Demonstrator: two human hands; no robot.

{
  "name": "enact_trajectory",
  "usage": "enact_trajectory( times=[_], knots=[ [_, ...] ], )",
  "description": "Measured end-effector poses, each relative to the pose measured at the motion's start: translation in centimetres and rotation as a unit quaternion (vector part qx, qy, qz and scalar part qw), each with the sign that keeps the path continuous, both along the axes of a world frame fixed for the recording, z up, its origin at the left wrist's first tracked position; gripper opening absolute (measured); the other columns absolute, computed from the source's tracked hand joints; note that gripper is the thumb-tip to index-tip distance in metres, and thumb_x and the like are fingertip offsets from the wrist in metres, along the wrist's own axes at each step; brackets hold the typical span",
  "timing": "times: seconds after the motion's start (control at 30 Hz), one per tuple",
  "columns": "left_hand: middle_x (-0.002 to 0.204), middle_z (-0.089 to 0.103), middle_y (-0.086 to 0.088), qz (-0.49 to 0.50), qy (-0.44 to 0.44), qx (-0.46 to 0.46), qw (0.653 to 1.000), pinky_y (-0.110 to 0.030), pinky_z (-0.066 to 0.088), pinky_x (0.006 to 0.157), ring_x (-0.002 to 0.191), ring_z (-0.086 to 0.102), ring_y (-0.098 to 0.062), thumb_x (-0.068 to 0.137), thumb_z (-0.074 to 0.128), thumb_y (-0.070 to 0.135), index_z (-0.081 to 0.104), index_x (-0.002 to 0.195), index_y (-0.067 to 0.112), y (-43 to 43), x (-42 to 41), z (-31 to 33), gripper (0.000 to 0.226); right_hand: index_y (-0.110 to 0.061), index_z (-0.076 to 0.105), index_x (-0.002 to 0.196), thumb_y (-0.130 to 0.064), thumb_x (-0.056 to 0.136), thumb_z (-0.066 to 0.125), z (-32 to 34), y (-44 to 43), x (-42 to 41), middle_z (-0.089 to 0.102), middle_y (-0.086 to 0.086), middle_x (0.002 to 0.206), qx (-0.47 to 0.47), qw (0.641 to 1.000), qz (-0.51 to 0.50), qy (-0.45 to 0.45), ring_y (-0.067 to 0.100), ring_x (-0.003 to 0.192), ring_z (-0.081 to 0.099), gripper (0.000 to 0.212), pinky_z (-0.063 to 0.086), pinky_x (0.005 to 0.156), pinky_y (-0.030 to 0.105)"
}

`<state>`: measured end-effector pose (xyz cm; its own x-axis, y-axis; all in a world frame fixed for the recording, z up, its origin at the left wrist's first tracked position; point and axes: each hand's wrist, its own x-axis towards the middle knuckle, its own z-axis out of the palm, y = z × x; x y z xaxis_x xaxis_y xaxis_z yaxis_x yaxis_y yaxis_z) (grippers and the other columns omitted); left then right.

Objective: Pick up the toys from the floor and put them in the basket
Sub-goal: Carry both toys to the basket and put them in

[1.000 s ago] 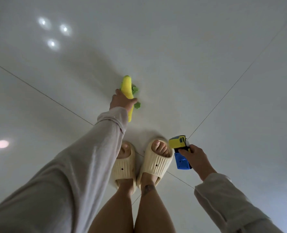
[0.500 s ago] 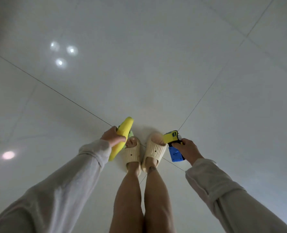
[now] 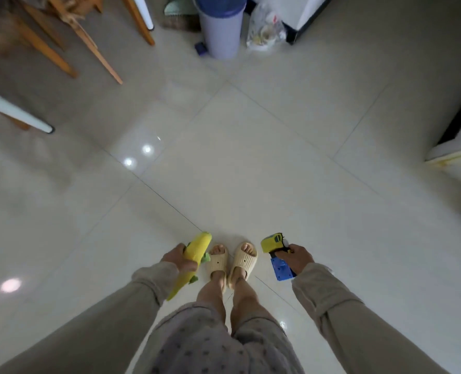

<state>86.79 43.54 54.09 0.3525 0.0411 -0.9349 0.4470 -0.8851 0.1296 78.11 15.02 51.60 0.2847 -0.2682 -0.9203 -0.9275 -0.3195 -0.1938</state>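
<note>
A: What is the left hand carrying?

B: It is gripping a yellow plush with green bits, its grip wrapping around the plush's middle, the long body slanting from beside the left slipper down past the sleeve.

A: And the right hand?

B: Its grip is closing on a toy, yellow at the front and blue at the back, just to the right of the right slipper. Both toys are hanging above the floor, off the tiles.

A: Is any writing or brand showing?

B: None that can be read; the toy is too small and blurred for that.

A: What is lying further off?

B: A lilac bin with a blue lid is standing at the top, a plastic bag just beside it, and wooden chair legs are showing at the upper left. The basket is not showing in this view.
</note>
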Motion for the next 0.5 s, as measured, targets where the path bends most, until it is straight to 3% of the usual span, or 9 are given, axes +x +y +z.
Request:
enact_trajectory(
  times=[0.1,0.2,0.27,0.33,0.43,0.5],
  knots=[
    [0.129,0.056,-0.015,-0.075,0.014,0.019,0.997,-0.035,0.045,0.091,0.117,0.054,-0.032,0.079,0.059,0.021,0.046,0.123,0.009,1.2,-2.3,1.9,0.047,-0.002,0.058,0.119,-0.027,0.088,0.059,3.0,-0.2,-2.1,0.063,0.017,0.110,-0.026,1.000,0.018,0.000,0.029,0.098,0.056,0.040,0.039,0.082,0.030],
    [0.127,0.057,-0.013,-0.091,0.036,0.029,0.995,-0.032,0.044,0.089,0.112,0.055,-0.029,0.075,0.060,0.030,0.048,0.121,0.014,3.1,-4.6,2.8,0.050,-0.003,0.061,0.110,-0.027,0.088,0.058,4.6,-0.1,-4.4,0.064,0.017,0.110,-0.049,0.998,0.038,0.000,0.031,0.105,0.059,0.032,0.041,0.082,0.032],
    [0.119,0.062,-0.008,-0.052,0.027,0.038,0.998,-0.034,0.045,0.086,0.097,0.057,-0.023,0.068,0.055,0.056,0.053,0.112,0.019,4.5,-5.8,3.4,0.057,-0.011,0.060,0.084,-0.026,0.088,0.058,5.1,-0.4,-6.0,0.060,0.015,0.096,-0.055,0.996,0.064,0.005,0.029,0.096,0.059,0.015,0.037,0.074,0.027],
    [0.104,0.066,-0.003,0.025,-0.007,0.034,0.999,-0.035,0.044,0.084,0.086,0.058,-0.021,0.064,0.041,0.080,0.058,0.099,0.023,5.9,-6.6,4.0,0.069,-0.019,0.050,0.070,-0.027,0.087,0.059,5.1,-1.3,-7.2,0.058,0.012,0.089,-0.055,0.994,0.099,0.007,0.024,0.085,0.055,0.021,0.034,0.072,0.025],
    [0.106,0.066,-0.003,0.112,-0.038,0.019,0.993,-0.039,0.045,0.090,0.097,0.060,-0.026,0.069,0.042,0.078,0.058,0.100,0.019,7.8,-7.7,4.8,0.068,-0.012,0.060,0.089,-0.027,0.087,0.061,5.2,-3.4,-7.6,0.064,0.016,0.102,-0.064,0.989,0.130,0.030,0.022,0.086,0.053,0.015,0.035,0.074,0.024],
    [0.104,0.068,-0.003,0.202,-0.055,0.003,0.978,-0.043,0.049,0.095,0.100,0.062,-0.027,0.062,0.039,0.085,0.060,0.100,0.018,8.7,-8.8,5.4,0.080,-0.004,0.063,0.108,-0.025,0.088,0.060,4.5,-4.8,-7.1,0.065,0.018,0.114,-0.070,0.985,0.150,0.047,0.024,0.090,0.055,0.029,0.035,0.076,0.024]
  ],
)
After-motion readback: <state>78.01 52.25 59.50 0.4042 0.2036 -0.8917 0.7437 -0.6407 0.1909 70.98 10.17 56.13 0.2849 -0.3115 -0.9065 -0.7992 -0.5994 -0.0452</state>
